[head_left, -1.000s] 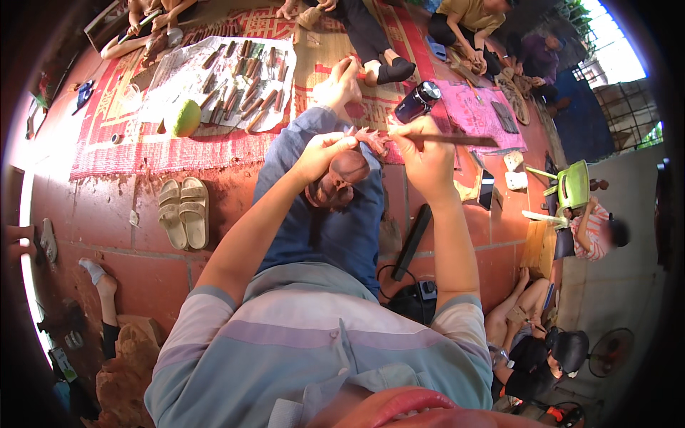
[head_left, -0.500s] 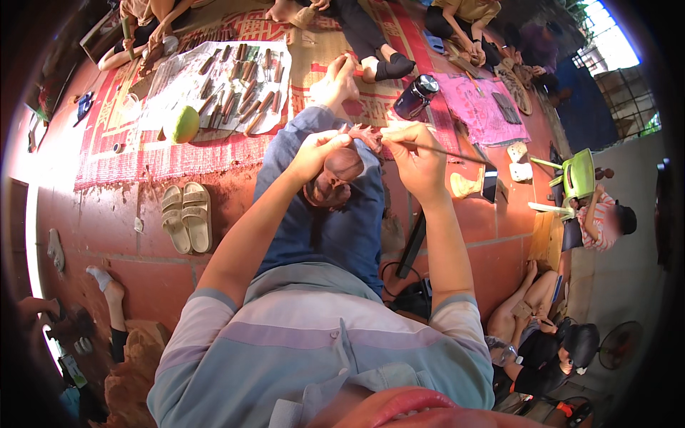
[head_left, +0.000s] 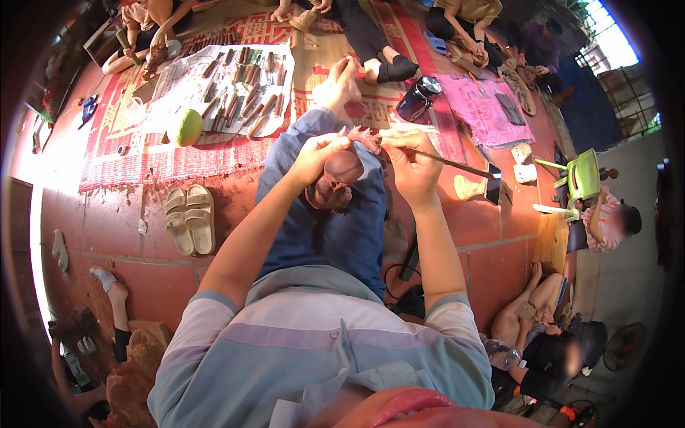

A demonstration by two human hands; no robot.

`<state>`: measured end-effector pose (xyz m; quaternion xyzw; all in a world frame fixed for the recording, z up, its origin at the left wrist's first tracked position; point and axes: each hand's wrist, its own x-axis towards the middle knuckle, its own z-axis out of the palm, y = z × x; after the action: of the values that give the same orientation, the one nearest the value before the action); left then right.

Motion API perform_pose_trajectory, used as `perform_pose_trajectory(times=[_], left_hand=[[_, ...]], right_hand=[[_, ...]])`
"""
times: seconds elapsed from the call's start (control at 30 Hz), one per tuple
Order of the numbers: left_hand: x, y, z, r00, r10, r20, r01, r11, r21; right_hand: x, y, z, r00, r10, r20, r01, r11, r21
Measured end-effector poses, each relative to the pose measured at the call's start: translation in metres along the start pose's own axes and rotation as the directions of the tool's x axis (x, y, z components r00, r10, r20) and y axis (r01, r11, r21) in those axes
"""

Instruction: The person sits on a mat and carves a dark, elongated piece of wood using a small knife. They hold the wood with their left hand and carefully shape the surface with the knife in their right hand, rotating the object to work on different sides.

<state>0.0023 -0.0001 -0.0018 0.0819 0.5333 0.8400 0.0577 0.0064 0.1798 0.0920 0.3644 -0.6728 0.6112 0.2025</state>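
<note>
A reddish-brown wood carving [head_left: 341, 171] with a smooth round part rests over my lap. My left hand [head_left: 318, 158] is closed around its left side, thumb toward a jagged, finger-like projection [head_left: 365, 138] at the top. Just right of that projection, my right hand [head_left: 415, 170] pinches a thin, dark, rod-like tool [head_left: 460, 165]. The tool's long end slants out to the right. Its working tip lies by the projection, and I cannot make out its shape or whether it touches the wood.
Ahead on a red mat [head_left: 235, 162], a paper sheet [head_left: 168, 96] bears several wooden-handled carving tools, beside a green fruit [head_left: 188, 128]. A dark flask [head_left: 418, 98] stands ahead right. Sandals [head_left: 190, 221] lie left; a green chair [head_left: 583, 175] is right. Other people sit around.
My right hand has dipped slightly, and the tool's outer end sits a little lower. The left hand keeps its hold on the carving. The whole view has shifted slightly.
</note>
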Motion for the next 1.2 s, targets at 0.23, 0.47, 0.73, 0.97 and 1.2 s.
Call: perform_pose_trajectory(times=[0.23, 0.47, 0.73, 0.97, 1.2], left_hand=[[0.0, 0.001, -0.003, 0.999, -0.013, 0.034, 0.013, 1.0, 0.0], [0.001, 0.003, -0.001, 0.999, -0.046, 0.027, 0.047, 0.998, -0.044], [0.003, -0.001, -0.006, 0.998, -0.059, 0.007, 0.059, 0.997, -0.045], [0.0, -0.003, -0.008, 0.999, -0.053, 0.006, 0.053, 0.998, -0.025], [-0.007, 0.032, 0.009, 0.972, 0.164, -0.167, -0.123, 0.965, 0.23]], right_hand=[[0.011, -0.009, -0.008, 0.994, -0.022, 0.104, 0.033, 0.994, -0.106], [0.015, -0.012, -0.007, 0.989, -0.078, 0.127, 0.112, 0.952, -0.285], [0.018, -0.022, -0.007, 0.958, -0.068, 0.278, 0.19, 0.877, -0.441], [0.015, -0.009, -0.021, 0.881, -0.423, -0.213, 0.338, 0.877, -0.343], [-0.039, 0.049, -0.026, 0.726, 0.523, -0.447, -0.399, 0.849, 0.346]])
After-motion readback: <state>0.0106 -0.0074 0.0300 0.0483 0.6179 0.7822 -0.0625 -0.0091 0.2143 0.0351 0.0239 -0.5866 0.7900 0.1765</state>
